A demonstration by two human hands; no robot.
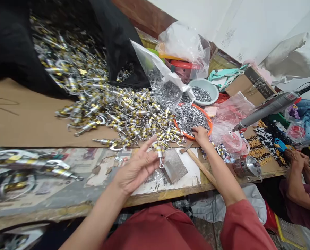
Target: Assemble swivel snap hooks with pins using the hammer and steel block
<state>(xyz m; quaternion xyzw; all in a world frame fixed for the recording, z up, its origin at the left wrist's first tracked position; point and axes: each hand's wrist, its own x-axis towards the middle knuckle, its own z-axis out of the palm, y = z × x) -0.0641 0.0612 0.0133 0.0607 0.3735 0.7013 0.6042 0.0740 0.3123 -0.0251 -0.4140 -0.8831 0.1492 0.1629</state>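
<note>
My left hand [139, 166] holds a silver-and-yellow metal fitting [159, 152] between thumb and fingers, its small ring end pointing down over the bench. Under and beside it lies a flat grey metal block [174, 166]. My right hand [200, 135] reaches to the near rim of an orange basin [210, 122], its fingertips bent into the small metal pieces [191, 118] there. What those fingertips grip is hidden. A hammer [200, 165] with a wooden handle lies beneath my right forearm. Small flat metal links [155, 178] are scattered by the block.
A big pile of similar fittings [129, 111] spills from a black bag [123, 45] onto cardboard. Behind stands a pale blue bowl [211, 91] of metal pieces. A grey electric screwdriver [269, 109] hangs at right, near a metal mug [247, 166]. A co-worker's hands [296, 161] work farther right.
</note>
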